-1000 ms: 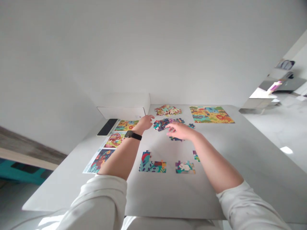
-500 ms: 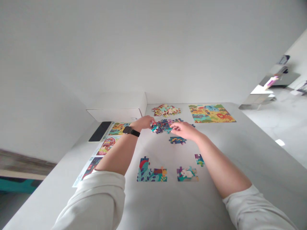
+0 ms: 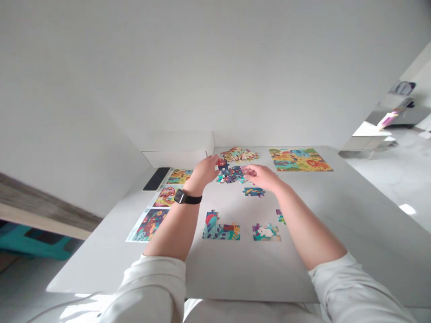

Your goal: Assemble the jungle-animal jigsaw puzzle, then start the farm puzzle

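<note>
My left hand [image 3: 206,169], with a black watch on its wrist, pinches a dark blue and red puzzle piece [image 3: 222,164] just above the left of the loose pile. Right of the pile, my right hand [image 3: 262,176] has its fingers closed on a pinkish-purple puzzle piece [image 3: 249,172], partly covered by the fingers. Between the hands lies a pile of dark and teal puzzle pieces [image 3: 230,176]. Nearer me are a joined L-shaped section [image 3: 220,231], a rabbit section [image 3: 266,232] and a blue-and-yellow section [image 3: 253,192]. My right forearm partly hides a purple-green piece [image 3: 280,216].
At the back sit a second pile of pale puzzle pieces [image 3: 239,154] and a finished animal puzzle [image 3: 301,159]. On the left are a picture sheet [image 3: 136,228], a dark phone [image 3: 156,179] and a white box [image 3: 175,158] against the wall.
My left hand has raised a dark blue and red piece from the pile's edge. My right hand now has a pinkish piece at its fingers. The camera view has shifted, showing the table's front edge.
</note>
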`<move>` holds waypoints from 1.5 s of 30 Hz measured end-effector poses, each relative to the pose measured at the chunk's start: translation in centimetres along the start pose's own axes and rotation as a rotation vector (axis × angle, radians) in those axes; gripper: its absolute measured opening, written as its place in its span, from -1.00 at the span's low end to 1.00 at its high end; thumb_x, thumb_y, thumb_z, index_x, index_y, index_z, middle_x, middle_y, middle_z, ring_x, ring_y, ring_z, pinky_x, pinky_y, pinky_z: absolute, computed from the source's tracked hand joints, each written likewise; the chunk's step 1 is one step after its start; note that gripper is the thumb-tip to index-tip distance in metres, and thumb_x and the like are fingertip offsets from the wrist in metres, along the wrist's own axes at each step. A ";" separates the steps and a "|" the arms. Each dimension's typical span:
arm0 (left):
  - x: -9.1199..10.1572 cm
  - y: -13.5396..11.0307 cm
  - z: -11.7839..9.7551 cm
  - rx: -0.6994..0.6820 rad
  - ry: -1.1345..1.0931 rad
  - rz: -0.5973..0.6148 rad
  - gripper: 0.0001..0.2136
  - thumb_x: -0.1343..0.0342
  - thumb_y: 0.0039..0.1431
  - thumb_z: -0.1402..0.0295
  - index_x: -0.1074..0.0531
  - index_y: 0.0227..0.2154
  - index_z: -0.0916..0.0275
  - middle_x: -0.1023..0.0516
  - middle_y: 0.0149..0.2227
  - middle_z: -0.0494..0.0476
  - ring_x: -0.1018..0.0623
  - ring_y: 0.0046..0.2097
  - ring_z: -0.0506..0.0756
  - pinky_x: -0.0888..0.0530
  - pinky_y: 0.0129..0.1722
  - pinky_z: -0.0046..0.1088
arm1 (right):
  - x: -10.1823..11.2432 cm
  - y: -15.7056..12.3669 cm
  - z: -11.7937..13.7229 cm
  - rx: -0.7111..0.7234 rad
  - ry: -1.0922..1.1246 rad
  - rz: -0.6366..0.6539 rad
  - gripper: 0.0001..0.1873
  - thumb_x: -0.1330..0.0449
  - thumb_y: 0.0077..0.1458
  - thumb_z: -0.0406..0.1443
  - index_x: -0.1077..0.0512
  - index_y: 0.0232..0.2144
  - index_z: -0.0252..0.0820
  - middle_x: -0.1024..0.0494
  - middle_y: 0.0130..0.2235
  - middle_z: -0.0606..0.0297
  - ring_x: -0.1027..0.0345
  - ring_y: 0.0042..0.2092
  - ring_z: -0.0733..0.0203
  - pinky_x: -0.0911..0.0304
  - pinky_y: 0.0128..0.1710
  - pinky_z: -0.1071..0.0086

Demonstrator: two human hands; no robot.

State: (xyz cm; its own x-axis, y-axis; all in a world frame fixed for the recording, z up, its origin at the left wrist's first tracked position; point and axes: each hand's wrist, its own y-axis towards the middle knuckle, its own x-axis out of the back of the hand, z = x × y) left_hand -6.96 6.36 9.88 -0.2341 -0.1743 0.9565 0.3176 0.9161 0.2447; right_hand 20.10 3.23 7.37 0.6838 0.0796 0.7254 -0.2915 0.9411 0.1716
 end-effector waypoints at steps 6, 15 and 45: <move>2.3 -3.7 -4.6 -0.093 -0.202 -0.114 -0.58 -0.21 0.20 0.46 -0.41 0.12 0.16 -0.65 -0.01 0.21 -0.64 -0.04 0.21 -0.51 -0.10 -0.32 | -0.5 0.0 1.9 -0.022 0.262 -0.139 -0.61 -0.34 0.18 -0.13 -0.51 0.02 -0.09 -0.66 -0.21 0.26 -0.49 -0.26 0.17 -0.33 -0.27 0.33; 3.1 -5.5 -4.8 -0.236 -0.473 -0.131 -0.50 -0.17 0.17 0.50 -0.38 0.19 0.13 -0.67 -0.05 0.11 -0.66 -0.16 0.08 -0.53 -0.12 -0.40 | -1.0 -0.5 3.5 0.016 0.567 -0.084 -0.63 -0.36 0.05 0.01 -0.38 -0.34 -0.11 -0.48 -0.48 0.42 -0.31 -0.42 0.25 -0.15 -0.41 0.39; 1.2 -4.3 -2.7 -0.115 -0.706 0.111 -0.72 -0.03 0.38 0.11 -0.50 -0.25 0.19 -0.67 -0.37 0.10 -0.63 -0.32 0.08 -0.46 -0.31 -0.45 | -2.5 -0.9 2.9 0.038 0.446 -0.008 -0.74 -0.35 0.09 -0.10 -0.49 -0.30 -0.15 -0.58 -0.41 0.36 -0.38 -0.40 0.25 -0.20 -0.37 0.38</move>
State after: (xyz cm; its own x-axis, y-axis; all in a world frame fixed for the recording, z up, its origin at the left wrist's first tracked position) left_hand -6.10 1.21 10.39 -0.7202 0.2285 0.6550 0.4600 0.8641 0.2044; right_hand 16.76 1.24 7.32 0.9054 0.2142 0.3666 -0.3037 0.9301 0.2065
